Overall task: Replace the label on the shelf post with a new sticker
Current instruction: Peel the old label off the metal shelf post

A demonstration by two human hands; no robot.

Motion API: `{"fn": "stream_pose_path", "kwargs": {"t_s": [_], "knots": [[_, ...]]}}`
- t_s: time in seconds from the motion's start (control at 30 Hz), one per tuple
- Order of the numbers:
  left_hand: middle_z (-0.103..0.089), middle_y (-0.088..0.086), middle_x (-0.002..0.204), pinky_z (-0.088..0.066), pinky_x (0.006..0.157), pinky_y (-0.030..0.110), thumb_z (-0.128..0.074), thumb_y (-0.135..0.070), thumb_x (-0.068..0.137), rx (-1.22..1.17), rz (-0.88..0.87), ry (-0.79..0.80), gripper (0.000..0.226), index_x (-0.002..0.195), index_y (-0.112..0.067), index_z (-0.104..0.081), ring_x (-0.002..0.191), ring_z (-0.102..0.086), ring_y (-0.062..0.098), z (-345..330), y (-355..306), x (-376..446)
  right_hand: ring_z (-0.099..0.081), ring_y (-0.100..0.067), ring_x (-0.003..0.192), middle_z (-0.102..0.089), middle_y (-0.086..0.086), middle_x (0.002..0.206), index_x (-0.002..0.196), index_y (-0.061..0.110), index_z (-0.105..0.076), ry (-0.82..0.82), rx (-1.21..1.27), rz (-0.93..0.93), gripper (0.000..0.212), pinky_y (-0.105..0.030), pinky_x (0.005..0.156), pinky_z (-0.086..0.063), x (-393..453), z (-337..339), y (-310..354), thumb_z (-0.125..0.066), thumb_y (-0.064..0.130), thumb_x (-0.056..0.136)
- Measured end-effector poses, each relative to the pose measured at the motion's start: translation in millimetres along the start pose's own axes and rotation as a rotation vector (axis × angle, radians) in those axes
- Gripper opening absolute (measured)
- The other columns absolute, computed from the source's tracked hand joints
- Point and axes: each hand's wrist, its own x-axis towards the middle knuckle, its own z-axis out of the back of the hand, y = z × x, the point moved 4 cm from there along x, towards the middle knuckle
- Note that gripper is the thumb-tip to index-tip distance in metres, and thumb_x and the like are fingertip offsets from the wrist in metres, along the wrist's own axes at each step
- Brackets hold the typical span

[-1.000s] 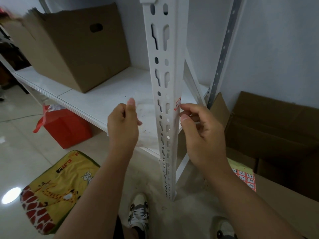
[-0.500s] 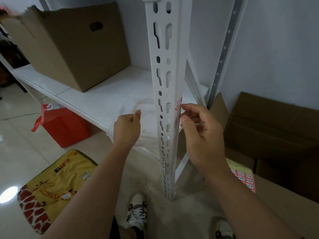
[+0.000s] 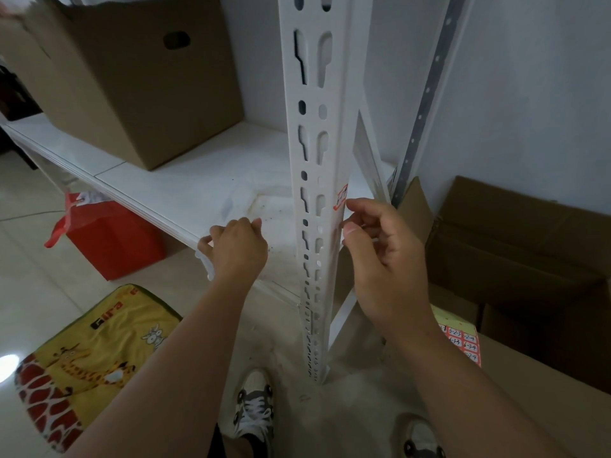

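A small red-and-white paper label [image 3: 342, 199] sat on the right-hand edge of the white perforated steel shelf post [image 3: 314, 180], just above the right hand [image 3: 380, 256], whose curled fingers hovered beside it; whether they pinched anything could not be told. The left hand [image 3: 238, 249] gripped the white shelf board's [image 3: 185, 193] front edge. Judging by this, removal or pressing-down remained; a red-and-white sticker sheet [image 3: 464, 342] lay below.
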Motion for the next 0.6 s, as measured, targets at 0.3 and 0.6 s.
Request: {"fn": "stream_pose_path", "kwargs": {"t_s": [0.3, 0.6], "knots": [[-0.06, 0.01, 0.1, -0.015, 0.115, 0.055, -0.029, -0.057, 0.098, -0.009, -0.032, 0.026, 0.061, 0.061, -0.018, -0.058, 0.125, -0.042, 0.033, 8.3, -9.3, -2.4, -0.061, 0.003, 0.088, -0.062, 0.018, 0.093, 0.107, 0.028, -0.056, 0.024, -0.003, -0.009, 0.019, -0.009, 0.064, -0.049, -0.2, -2.3, -0.2, -0.054, 0.014, 0.095], [-0.059, -0.004, 0.12, -0.052, 0.085, 0.023, -0.034, -0.023, 0.094, -1.092, -0.193, -0.142, 0.04, 0.13, -0.021, -0.05, 0.102, -0.06, 0.004, 76.7, -57.2, -57.3, -0.062, -0.004, 0.09, -0.063, 0.019, 0.093, 0.109, 0.03, -0.058, -0.003, 0.028, -0.072, 0.015, -0.014, 0.071, -0.052, 1.7, -6.9, -6.9, -0.05, 0.024, 0.097]]}}
